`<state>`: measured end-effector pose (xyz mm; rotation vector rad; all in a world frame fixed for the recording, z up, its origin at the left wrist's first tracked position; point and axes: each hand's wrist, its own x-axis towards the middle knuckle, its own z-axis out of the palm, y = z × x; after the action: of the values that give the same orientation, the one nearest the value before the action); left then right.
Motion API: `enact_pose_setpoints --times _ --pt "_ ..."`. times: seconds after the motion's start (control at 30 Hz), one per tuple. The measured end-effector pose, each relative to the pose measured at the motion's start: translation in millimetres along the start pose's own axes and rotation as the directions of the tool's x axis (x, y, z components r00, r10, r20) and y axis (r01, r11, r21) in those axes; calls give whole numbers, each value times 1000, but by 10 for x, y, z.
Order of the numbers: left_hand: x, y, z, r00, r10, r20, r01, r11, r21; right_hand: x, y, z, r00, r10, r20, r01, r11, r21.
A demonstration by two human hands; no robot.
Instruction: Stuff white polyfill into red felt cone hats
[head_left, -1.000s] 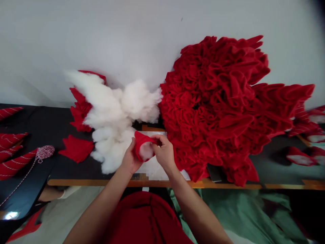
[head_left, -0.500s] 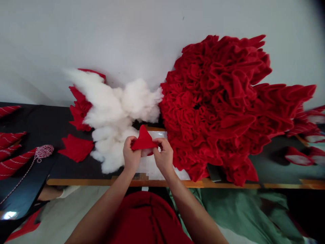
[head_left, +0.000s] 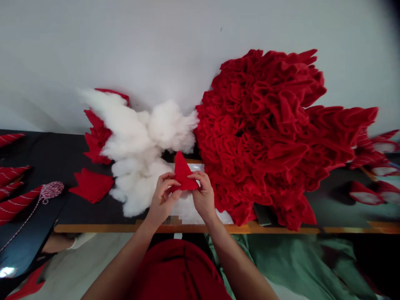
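"What takes up most of the black tabletop [head_left: 68, 158]?"

"A huge heap of plain red, soft cloth pieces [head_left: 265, 137], from the middle of the back edge down to the front edge. They look limp, so probably unfilled."

"And beside it?"

"A loose mound of fluffy white fibre [head_left: 137, 137], left of centre. Plenty of it remains."

"Does anything look finished?"

"Partly. Towards the right edge lie red striped cloth cones with white ends [head_left: 365, 193]; those appear filled. Towards the left edge lie slim red cloth cones with white stripes [head_left: 23, 200]; their filling cannot be judged."

"Anything smaller?"

"A flat, angular stack of plain red cloth [head_left: 92, 185] near the front left corner, and a twisted red-and-white cord bundle [head_left: 51, 190] further left."

"Where is the piece being handled?"

"The small plain red cloth cone [head_left: 181, 173] is held over the tabletop, near the middle of the front edge, point towards the back edge. Its inside is hidden, so whether it is filled cannot be told."

"And the grip?"

"The left hand [head_left: 164, 198] has fingers and thumb closed on its lower left edge; the right hand [head_left: 203, 193] pinches the lower right corner."
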<state>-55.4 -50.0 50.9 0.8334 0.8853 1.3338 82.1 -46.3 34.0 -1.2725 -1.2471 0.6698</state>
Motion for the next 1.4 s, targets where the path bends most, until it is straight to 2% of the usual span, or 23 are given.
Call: enact_pose_setpoints --times 0.1,0.2,0.27,0.3,0.37,0.4,0.47,0.53,0.7,0.8,0.87,1.0,1.27,1.4 --pt "53 -23 11 982 -179 -55 154 940 -304 -11 -43 7 1000 20 -22 -19 998 62" --pt "119 -73 52 893 -449 -27 371 768 -523 -43 -108 36 998 6 56 -11 996 89" --pt "150 -98 76 842 -538 -29 416 683 -600 -100 -154 36 997 -27 77 23 998 59" --pt "161 -102 83 832 -554 -37 413 662 -625 -141 -173 25 997 -60 53 60 998 14" --pt "172 -97 85 832 -553 -39 398 645 -653 -239 -199 -10 982 -187 -2 186 974 -132" --pt "173 -90 83 834 -551 -22 403 637 -658 -290 -205 -25 962 -271 9 267 940 -211" --pt "167 -78 78 837 -547 27 424 616 -664 -381 -203 -33 907 -407 111 420 849 -319" --pt "152 -84 74 842 -535 62 430 598 -676 -441 -192 -6 882 -434 186 472 802 -367" --pt "117 -182 10 889 -453 68 377 638 -671 -475 -184 44 925 -350 149 380 826 -416" --pt "103 -247 -50 900 -426 95 385 672 -632 -465 -209 8 900 -415 133 434 821 -372" --pt "87 -270 -67 911 -385 148 389 683 -618 -446 -232 -10 880 -442 175 476 816 -327" --pt "56 -249 -61 910 -333 249 414 676 -610 -411 -270 -20 868 -412 277 479 841 -251" --pt "46 -205 -82 923 -347 167 369 674 -640 -500 -257 -57 874 -405 269 470 845 -255" --pt "24 -226 -84 923 -349 162 366 664 -652 -517 -264 -9 898 -296 325 379 897 -230"
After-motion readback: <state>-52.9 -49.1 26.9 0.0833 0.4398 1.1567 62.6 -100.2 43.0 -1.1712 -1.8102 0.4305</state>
